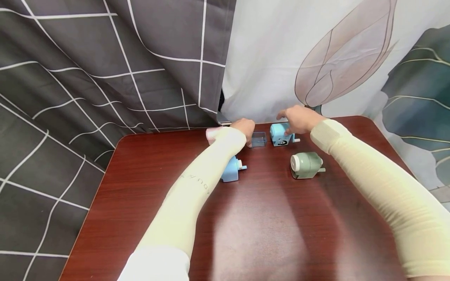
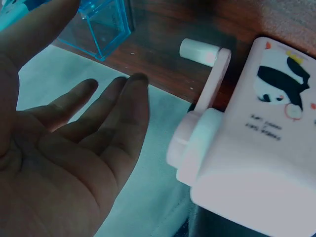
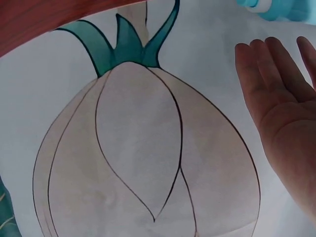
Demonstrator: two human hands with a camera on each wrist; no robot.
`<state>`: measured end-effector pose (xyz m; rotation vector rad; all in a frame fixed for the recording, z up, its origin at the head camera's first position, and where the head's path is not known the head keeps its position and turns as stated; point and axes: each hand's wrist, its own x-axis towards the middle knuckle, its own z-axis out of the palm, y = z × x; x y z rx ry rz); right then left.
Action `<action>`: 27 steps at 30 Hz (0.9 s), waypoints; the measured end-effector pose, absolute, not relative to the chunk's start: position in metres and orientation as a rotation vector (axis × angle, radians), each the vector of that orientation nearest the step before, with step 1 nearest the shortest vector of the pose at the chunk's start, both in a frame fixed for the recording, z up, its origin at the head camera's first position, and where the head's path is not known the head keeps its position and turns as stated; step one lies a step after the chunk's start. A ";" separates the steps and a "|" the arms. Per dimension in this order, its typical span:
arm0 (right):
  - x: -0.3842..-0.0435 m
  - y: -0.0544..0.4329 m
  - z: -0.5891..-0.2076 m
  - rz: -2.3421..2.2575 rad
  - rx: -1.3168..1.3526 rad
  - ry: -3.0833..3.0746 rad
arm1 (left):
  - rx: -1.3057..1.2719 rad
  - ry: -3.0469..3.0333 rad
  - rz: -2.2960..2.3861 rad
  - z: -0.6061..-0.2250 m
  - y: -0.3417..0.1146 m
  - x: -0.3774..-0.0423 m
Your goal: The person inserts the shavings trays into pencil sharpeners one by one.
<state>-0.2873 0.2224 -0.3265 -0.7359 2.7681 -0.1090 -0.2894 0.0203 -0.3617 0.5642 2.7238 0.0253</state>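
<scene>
My left hand (image 1: 245, 128) is at the back of the table, beside a clear blue open-topped box (image 1: 259, 139). In the left wrist view its fingers are spread apart and loosely bent, with nothing between them. A pink pencil sharpener (image 2: 256, 148) with a panda print and crank stands on the other side of that hand. My right hand (image 1: 300, 119) is over the light-blue panda pencil sharpener (image 1: 279, 134), overlapping its right side in the head view. The right wrist view shows nearly straight fingers just short of the light-blue sharpener (image 3: 291, 10).
A blue pencil sharpener (image 1: 230, 170) stands under my left forearm, partly hidden by the sleeve. Nearer me on the right is a green pencil sharpener (image 1: 306, 165). Curtains, one dark checked (image 1: 168, 78) and one white with a printed flower (image 1: 267, 58), hang along the table's back edge.
</scene>
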 end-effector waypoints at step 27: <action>-0.286 0.228 -0.334 -0.099 -0.730 2.790 | 0.639 2.763 -0.193 -0.372 0.038 -0.294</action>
